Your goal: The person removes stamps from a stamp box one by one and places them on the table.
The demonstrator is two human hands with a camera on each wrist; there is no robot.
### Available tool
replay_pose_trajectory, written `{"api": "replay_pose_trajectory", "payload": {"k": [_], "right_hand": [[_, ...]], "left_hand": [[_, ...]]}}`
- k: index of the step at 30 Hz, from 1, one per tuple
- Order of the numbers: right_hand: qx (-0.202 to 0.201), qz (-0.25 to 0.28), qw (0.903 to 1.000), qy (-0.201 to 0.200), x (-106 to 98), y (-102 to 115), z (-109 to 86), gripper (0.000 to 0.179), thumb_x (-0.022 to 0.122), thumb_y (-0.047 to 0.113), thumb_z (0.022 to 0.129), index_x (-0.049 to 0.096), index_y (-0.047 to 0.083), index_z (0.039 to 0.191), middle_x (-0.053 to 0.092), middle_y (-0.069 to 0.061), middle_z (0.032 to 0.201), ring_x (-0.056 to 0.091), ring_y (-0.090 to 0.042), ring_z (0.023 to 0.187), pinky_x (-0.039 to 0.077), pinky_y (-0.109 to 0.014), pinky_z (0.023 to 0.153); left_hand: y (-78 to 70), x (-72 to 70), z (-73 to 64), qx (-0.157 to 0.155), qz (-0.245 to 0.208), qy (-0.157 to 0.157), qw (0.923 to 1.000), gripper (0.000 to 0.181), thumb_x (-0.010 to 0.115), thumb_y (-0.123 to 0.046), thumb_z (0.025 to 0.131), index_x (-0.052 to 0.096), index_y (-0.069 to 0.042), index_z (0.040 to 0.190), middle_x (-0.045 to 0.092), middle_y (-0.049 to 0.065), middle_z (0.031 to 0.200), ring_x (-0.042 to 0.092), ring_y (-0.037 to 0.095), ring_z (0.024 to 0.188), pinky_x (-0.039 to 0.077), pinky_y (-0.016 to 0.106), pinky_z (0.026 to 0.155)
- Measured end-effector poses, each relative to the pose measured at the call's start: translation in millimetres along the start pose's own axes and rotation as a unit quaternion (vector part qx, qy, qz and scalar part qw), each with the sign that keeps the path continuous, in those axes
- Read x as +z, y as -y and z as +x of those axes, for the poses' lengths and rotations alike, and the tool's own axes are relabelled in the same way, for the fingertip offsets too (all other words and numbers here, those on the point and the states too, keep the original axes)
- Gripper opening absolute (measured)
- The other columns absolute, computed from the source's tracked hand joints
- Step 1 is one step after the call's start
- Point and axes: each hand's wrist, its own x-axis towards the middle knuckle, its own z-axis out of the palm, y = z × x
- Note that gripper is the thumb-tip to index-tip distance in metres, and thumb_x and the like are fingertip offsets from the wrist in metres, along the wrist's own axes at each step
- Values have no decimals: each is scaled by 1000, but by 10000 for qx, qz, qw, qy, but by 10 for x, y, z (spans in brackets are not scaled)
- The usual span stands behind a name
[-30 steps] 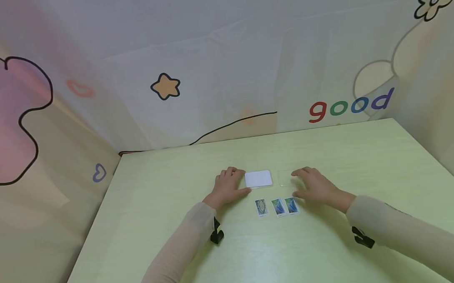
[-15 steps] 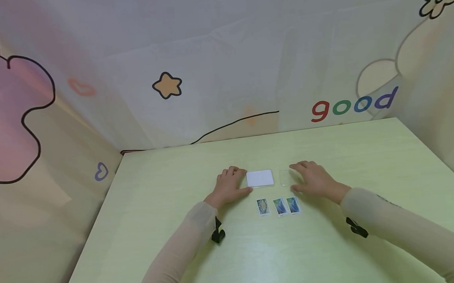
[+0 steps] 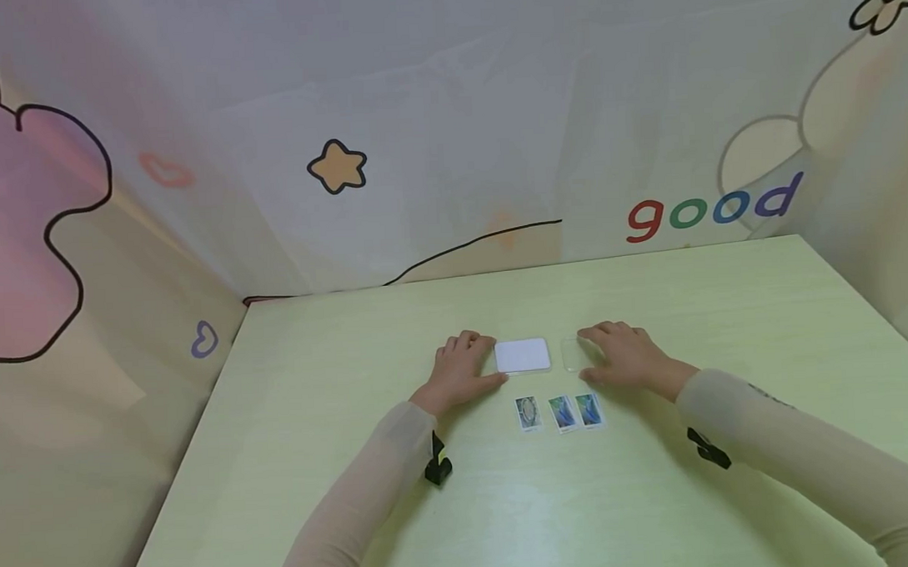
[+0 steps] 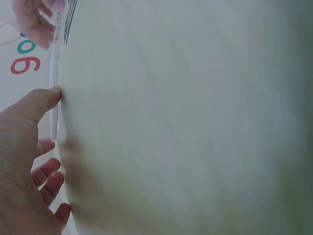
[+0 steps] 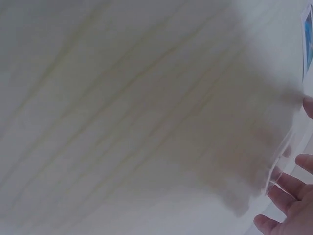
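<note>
My left hand holds a flat clear case with a white face by its left end, thumb at the near edge and index finger at the far one. The left wrist view shows the thumb on the case's thin side. To the right, my right hand spans a clear plastic lid, with thumb and fingertips at its near and far edges; the palm side hides its right part. A gap separates lid and case. In the right wrist view the lid's curved edge lies by the fingers.
Three small picture cards lie in front of the case: a card with a round design, a blue-green card and a similar card. The pale table ends at a printed cloth backdrop.
My right hand has moved slightly left and away from me, its thumb and fingers now further over the clear lid. The left hand stays at the case. The head view has shifted a little.
</note>
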Motion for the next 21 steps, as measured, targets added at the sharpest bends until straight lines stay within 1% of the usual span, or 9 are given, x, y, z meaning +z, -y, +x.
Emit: {"api": "replay_pose_trajectory", "payload": {"k": [8, 12, 17, 21], "right_hand": [[-129, 111, 9998, 53, -32, -12, 28, 61, 71, 30, 84, 50, -1, 132, 51, -27, 131, 46, -46, 120, 36, -62, 95], [-214, 38, 9998, 48, -42, -14, 35, 59, 72, 29, 84, 51, -2, 130, 53, -27, 129, 48, -46, 118, 37, -61, 94], [-359, -151, 9992, 29, -59, -26, 37, 58, 72, 29, 84, 53, -2, 129, 55, -26, 127, 52, -44, 115, 40, -59, 93], [-628, -402, 9972, -46, -78, -32, 38, 56, 72, 30, 83, 55, -2, 126, 59, -24, 121, 56, -41, 109, 44, -55, 90]], "left_hand": [[-3, 1, 7, -31, 49, 30, 10000, 63, 61, -48, 88, 45, -16, 140, 42, 12, 139, 38, 30, 125, 31, 47, 103], [-1, 4, 8, -34, 27, 33, 10000, 62, 61, -48, 88, 45, -16, 140, 42, 12, 139, 38, 30, 125, 30, 47, 103], [12, 16, 16, -8, 35, 10, 10000, 62, 61, -47, 88, 45, -16, 140, 42, 11, 139, 39, 30, 124, 30, 47, 103], [14, 22, 19, -14, 19, 10, 10000, 62, 61, -47, 88, 45, -16, 140, 42, 11, 139, 39, 30, 124, 30, 47, 103]]}}
